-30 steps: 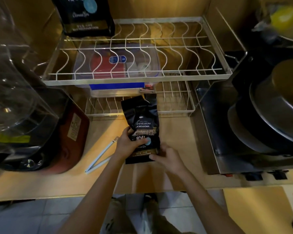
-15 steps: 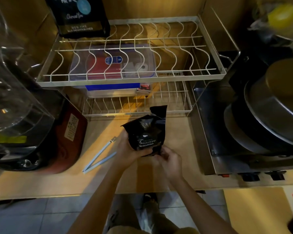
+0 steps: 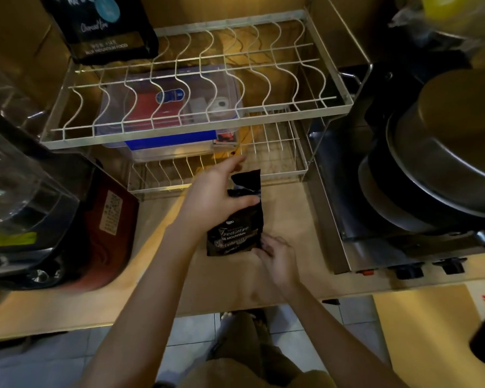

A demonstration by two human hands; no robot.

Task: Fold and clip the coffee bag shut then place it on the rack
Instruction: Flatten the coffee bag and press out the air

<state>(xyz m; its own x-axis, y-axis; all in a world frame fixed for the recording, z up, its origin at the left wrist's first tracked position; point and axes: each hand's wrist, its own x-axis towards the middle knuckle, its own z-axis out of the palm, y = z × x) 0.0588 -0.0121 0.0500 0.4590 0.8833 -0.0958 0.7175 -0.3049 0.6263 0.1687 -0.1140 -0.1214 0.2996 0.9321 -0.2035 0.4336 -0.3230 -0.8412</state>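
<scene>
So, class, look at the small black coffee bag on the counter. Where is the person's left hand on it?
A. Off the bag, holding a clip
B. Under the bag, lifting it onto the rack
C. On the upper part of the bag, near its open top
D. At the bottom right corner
C: the left hand wraps the upper part of the coffee bag, just below its crumpled top, while the right hand steadies the bottom corner.
</scene>
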